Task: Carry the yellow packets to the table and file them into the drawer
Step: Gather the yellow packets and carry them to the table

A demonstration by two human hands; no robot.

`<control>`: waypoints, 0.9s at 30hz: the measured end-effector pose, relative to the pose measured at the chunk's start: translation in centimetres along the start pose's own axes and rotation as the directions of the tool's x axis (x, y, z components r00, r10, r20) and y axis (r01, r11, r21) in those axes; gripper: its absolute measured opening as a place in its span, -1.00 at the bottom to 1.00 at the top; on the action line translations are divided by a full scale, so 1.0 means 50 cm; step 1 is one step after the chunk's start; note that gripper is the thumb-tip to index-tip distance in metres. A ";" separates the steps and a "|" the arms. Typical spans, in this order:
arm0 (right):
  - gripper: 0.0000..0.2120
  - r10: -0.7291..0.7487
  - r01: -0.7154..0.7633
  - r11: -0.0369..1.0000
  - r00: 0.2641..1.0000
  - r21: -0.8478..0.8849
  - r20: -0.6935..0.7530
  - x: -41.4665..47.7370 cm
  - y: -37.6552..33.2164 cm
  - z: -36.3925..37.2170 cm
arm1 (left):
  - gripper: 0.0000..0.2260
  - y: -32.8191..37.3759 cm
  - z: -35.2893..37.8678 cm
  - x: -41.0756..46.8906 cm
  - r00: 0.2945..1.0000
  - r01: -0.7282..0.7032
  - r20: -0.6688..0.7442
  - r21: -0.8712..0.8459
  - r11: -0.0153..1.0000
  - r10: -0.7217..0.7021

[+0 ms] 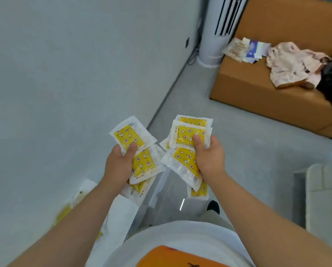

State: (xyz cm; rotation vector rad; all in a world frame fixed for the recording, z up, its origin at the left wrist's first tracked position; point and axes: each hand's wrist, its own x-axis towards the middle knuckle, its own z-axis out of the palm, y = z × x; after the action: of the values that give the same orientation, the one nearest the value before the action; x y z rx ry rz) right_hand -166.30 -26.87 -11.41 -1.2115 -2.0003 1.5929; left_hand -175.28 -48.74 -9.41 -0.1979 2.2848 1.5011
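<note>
Both hands hold fanned yellow packets (188, 135) left of orange sofa (257, 89); left hand (120, 162) and right hand (209, 157) each grip a bunch, thumbs pressing on top.

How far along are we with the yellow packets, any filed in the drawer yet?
Done: pickup, it seems. The left hand grips one fan of yellow packets and the right hand a second fan. In hand: the carry, with both held over the grey floor. Left: no table or drawer is in view, so reaching the table and filing all remain.
</note>
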 end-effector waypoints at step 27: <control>-0.73 0.521 -0.240 0.854 0.384 0.462 -0.762 0.220 0.385 -1.115 | -0.74 0.366 1.326 -0.282 0.601 -0.421 0.799 0.285 0.861 0.030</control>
State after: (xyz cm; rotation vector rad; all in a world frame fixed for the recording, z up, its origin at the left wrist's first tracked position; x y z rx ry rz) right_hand -126.45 17.98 -13.10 -1.9330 -0.8028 0.9473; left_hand -151.95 17.45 -11.07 0.7853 1.8490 0.8177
